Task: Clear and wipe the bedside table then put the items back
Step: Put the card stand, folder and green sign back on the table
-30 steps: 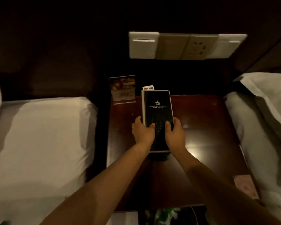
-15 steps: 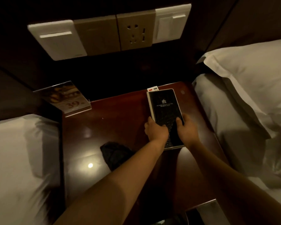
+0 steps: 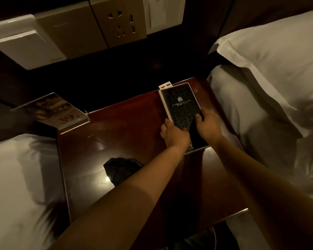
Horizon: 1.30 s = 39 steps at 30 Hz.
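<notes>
A black hotel folder (image 3: 181, 107) with a crown logo lies at the far right of the dark wooden bedside table (image 3: 126, 134). Its near end is gripped from both sides: my left hand (image 3: 173, 135) on the left edge, my right hand (image 3: 209, 126) on the right edge with the thumb on the cover. A small white card (image 3: 165, 85) sticks out behind the folder's far end. A crumpled dark cloth (image 3: 122, 170) rests on the table near the middle, partly hidden by my left forearm. An acrylic sign stand (image 3: 54, 111) showing "39" stands at the table's far left corner.
White-sheeted beds flank the table, the left bed (image 3: 20, 186) and the right bed (image 3: 257, 123) with a pillow (image 3: 278, 44). A wall panel of switches and sockets (image 3: 90, 27) hangs above the table's back. A white cable (image 3: 214, 237) shows below the table's front edge.
The view has swung left and closer. The folder has moved from the table's middle back to its far right, both hands still on it. The dark cloth has come into sight.
</notes>
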Motion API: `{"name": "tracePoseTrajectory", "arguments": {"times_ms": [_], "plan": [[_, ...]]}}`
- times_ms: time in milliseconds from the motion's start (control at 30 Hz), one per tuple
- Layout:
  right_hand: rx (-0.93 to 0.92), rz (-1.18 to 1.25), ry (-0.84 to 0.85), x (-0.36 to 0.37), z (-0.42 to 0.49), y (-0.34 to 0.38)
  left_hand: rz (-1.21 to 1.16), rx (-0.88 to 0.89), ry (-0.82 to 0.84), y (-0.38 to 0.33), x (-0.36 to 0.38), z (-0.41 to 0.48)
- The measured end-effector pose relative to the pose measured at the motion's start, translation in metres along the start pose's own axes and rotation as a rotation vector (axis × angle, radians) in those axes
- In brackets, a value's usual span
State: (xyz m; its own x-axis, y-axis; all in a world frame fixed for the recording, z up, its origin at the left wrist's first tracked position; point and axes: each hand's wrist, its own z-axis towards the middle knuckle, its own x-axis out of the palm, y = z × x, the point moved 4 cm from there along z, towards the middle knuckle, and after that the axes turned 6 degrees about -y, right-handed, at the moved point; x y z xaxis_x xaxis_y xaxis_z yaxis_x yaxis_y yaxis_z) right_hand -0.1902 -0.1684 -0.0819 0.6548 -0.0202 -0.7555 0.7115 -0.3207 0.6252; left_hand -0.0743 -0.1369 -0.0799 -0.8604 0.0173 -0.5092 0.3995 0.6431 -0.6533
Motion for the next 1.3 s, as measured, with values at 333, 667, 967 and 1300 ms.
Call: {"name": "tracePoseTrajectory", "arguments": {"times_ms": [333,667,967,1300], "plan": [[-0.573,-0.476,0.008,0.039,-0.044,0.084,0.130,0.281,-0.231,0.030,-0.084,0.005],[-0.777,-0.395,0.355,0.155,-0.154,0.193,0.309,0.159,-0.510,0.193,-0.283,-0.017],[-0.895,-0.605,0.655,0.259,-0.310,0.269,0.502,-0.088,-0.402,0.353,-0.420,-0.102],[-0.937,-0.516,1.097,0.325,-0.491,0.295,0.414,-0.493,-0.569,0.500,-0.496,-0.234]]}}
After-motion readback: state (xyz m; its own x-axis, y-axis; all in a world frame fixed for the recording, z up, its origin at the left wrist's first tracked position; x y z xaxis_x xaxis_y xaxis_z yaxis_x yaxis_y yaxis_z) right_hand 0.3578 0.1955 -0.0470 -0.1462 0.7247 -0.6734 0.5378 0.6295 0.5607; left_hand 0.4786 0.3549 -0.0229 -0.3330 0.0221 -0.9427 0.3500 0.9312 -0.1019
